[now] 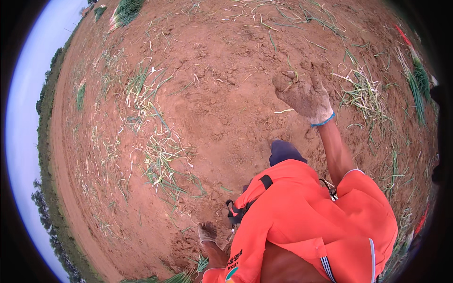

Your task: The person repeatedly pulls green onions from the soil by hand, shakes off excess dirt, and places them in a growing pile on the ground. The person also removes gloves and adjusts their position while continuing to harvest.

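Observation:
My right hand [304, 96] reaches out low over the bare soil in a mud-caked work glove with a blue cuff. Its fingers look spread, and a thin yellow-green stalk [293, 75] shows at the fingertips; I cannot see it gripped. Down by my left side, my left hand [206, 232] hangs close to the ground in a dirty glove, fingers apart, with nothing visible in it. Right of my right hand lies a heap of pale, loose spring onion leaves [365, 96]. Further left, more scattered spring onion leaves [163, 160] lie on the earth.
Tied green spring onion bundles stand at the far left [126, 12] and right edge [420, 78]. More green leaves [181, 277] lie at the lower edge, near my left arm. My dark-clad knee [285, 152] is beneath me. A tree line [45, 198] borders the field.

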Demonstrator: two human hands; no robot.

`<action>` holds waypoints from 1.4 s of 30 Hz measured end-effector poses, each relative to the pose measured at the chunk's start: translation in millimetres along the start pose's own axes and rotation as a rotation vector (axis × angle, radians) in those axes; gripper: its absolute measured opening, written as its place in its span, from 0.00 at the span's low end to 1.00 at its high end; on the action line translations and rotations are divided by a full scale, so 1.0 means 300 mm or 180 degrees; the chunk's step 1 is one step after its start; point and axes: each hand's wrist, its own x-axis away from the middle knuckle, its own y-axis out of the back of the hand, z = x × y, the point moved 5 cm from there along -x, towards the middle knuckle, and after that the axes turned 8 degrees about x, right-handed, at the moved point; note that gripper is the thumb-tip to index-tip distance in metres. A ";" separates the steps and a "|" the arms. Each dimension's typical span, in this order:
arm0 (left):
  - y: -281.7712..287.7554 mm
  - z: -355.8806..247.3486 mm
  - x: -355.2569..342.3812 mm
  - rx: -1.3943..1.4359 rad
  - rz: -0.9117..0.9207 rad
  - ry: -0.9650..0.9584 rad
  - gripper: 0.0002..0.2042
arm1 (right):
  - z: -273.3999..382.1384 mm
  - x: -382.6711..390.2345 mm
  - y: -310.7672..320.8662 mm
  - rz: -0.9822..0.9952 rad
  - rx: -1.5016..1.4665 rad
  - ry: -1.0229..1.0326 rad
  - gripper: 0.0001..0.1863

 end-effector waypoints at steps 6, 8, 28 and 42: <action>0.158 0.591 0.311 0.0867 -0.0301 0.0244 0.19 | -0.089 -0.341 -0.083 0.0500 0.0589 -0.0932 0.36; 0.176 0.722 0.403 0.1087 -0.0743 0.0196 0.18 | -0.165 -0.423 -0.127 0.1075 0.0698 -0.1190 0.34; -0.431 -0.417 0.297 0.2408 0.1267 -0.1121 0.37 | -1.973 -0.553 -0.240 0.2672 0.4998 -0.3724 0.50; -0.183 -1.039 0.334 0.5240 0.2020 -0.1755 0.34 | -3.073 -0.044 -0.447 0.4060 0.4852 -0.3456 0.35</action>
